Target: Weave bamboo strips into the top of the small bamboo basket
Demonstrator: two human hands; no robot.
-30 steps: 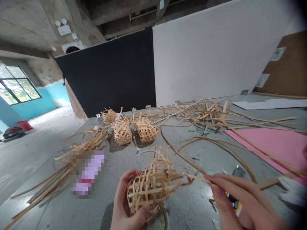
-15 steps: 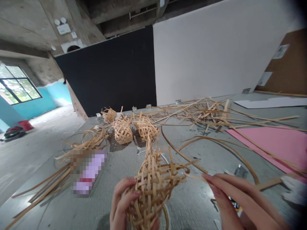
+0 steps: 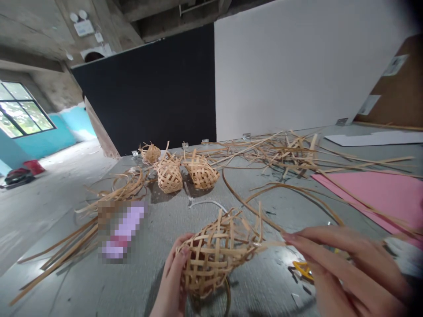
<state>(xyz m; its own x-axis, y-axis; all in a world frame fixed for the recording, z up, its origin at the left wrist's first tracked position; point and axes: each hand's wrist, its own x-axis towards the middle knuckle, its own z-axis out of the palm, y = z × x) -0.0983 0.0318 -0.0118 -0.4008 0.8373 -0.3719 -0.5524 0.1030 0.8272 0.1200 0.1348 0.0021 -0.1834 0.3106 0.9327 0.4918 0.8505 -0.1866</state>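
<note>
Strips (image 3: pixel 295 154) litter the grey table (image 3: pixel 155 233), with perhaps a head (image 3: pixel 94 56) behind the partition (image 3: pixel 152 97).

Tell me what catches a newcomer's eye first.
Likely the tan, openly woven strip basket low in the centre, held in the left hand while the right hand pinches a thin pale strip beside it. Next, the large flat black panel behind, left of centre, and the flat pink sheet at right.

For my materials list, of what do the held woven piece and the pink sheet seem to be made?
Woven piece: probably bamboo or similar plant fibre, dull and unpainted-looking; flat tan strips cross over and under. Pink sheet: perhaps paper or thin card, matte; it lies flat, evenly coloured.
</note>
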